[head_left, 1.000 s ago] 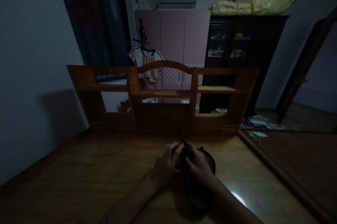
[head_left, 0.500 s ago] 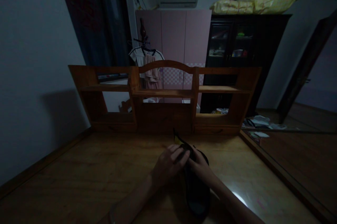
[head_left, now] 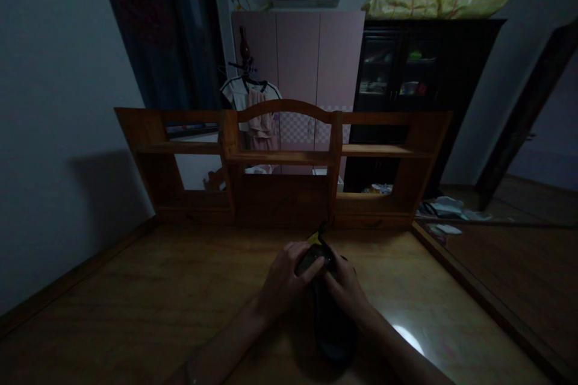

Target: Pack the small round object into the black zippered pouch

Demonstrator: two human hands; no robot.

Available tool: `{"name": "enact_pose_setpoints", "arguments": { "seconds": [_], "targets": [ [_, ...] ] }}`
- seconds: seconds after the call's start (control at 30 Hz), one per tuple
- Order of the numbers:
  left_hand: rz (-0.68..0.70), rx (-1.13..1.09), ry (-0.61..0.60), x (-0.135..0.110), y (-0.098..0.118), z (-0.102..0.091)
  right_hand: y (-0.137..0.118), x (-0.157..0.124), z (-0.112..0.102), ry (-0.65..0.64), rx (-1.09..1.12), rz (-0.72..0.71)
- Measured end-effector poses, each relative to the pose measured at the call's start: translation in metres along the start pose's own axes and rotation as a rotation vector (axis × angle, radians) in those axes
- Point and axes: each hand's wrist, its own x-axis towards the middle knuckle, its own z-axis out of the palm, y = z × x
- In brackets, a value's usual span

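Observation:
A black sandal (head_left: pixel 333 334) lies lengthwise on the wooden desktop, its rounded end toward me. At its far end a dark strap and a small yellow patch (head_left: pixel 313 238) stick up past my fingers. My left hand (head_left: pixel 285 273) is curled over the left of the strap part, with the thumb pressed on it. From the right, my right hand (head_left: pixel 345 288) grips the same part, fingers bent round its edge. The dim light and my fingers hide the details between the hands.
A wooden shelf unit (head_left: pixel 282 159) runs along the desktop's (head_left: pixel 217 288) back. To the left is a white wall (head_left: pixel 54 132); a raised rim (head_left: pixel 474 300) borders the right side. Beyond stand a pink wardrobe (head_left: pixel 295 59) and a dark cabinet (head_left: pixel 460 84).
The strap end and yellow patch have swung to the right, and the sandal has turned slightly. My hands have shifted a little, still holding its far part.

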Motion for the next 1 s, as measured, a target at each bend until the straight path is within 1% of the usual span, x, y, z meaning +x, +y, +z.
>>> {"name": "enact_pose_setpoints", "arguments": {
  "seconds": [0.1, 0.17, 0.33, 0.6, 1.0],
  "targets": [
    [0.077, -0.012, -0.032, -0.003, -0.002, 0.001, -0.003, 0.0, -0.001, 0.0, -0.004, -0.004],
    [0.091, -0.032, -0.052, -0.006, -0.006, 0.003, -0.004, 0.0, -0.002, 0.005, -0.02, -0.004],
    [0.082, -0.07, -0.058, -0.01, -0.011, 0.008, -0.004, 0.0, -0.001, 0.026, -0.064, -0.003],
    [0.081, -0.064, -0.053, -0.009, -0.009, 0.007, -0.001, -0.003, -0.001, 0.048, -0.143, -0.014],
    [0.034, -0.052, -0.095, -0.01, -0.01, 0.01, -0.006, 0.0, -0.002, 0.023, -0.104, -0.003]
  ]
}}
